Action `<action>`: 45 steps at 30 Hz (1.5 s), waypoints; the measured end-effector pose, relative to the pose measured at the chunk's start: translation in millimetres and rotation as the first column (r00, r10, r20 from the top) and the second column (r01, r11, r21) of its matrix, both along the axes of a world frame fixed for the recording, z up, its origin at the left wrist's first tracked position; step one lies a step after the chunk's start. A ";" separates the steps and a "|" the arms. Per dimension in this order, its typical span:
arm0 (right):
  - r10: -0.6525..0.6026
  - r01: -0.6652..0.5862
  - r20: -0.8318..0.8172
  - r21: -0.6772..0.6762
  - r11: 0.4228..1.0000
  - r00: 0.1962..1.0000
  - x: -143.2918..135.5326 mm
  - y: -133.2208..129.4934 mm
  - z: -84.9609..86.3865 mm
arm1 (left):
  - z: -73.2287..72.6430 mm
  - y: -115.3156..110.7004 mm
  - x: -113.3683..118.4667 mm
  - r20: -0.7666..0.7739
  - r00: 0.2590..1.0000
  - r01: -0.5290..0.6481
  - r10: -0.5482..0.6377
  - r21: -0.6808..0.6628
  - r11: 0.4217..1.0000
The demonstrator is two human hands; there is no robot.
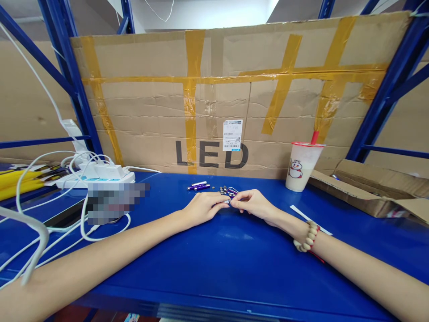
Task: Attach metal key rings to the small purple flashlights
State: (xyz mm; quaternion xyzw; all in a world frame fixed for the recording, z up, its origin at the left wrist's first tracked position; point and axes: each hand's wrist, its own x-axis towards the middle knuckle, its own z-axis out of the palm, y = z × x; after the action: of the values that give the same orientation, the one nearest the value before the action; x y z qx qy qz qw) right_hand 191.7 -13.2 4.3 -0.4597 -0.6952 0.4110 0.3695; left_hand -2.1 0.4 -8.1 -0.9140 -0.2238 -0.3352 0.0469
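On the blue table [214,259], my left hand [203,208] pinches a small silvery piece [227,202] between thumb and fingers. My right hand [251,203] meets it from the right, its thumb and index finger closed at the piece's other end; what exactly they grip is too small to tell. Just behind my hands lie several small metal parts [224,189] and purple pieces with a looped cord [231,191]. Slim purple and silver tubes [201,186] rest behind my left hand.
A drink cup [301,167] with a red straw stands right, near an open cardboard box [365,192] and a white strip [310,219]. White cables and a power strip [100,174] fill the left. A large cardboard sheet [150,112] stands behind.
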 end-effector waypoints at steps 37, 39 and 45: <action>-0.029 0.085 -0.205 0.271 0.959 0.978 -5.6 9.4 -5.8 | 11.5 -7.8 7.7 -0.074 0.959 -0.283 0.273 -0.208 0.937; -0.013 0.072 -0.186 0.312 0.947 0.982 -5.7 8.5 -5.1 | 11.5 -7.8 7.7 -0.080 0.961 -0.275 0.263 -0.220 0.936; 0.013 0.042 -0.143 0.374 0.926 0.990 -5.4 6.4 -2.2 | 10.9 -6.3 6.1 -0.094 0.980 -0.196 0.177 -0.254 0.947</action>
State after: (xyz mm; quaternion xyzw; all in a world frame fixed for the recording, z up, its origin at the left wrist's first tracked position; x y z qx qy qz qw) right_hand 186.4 -6.8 2.1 -0.3549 -0.7294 0.2992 0.5025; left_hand 4.1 -5.9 2.7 -0.8980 -0.3499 -0.2645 -0.0352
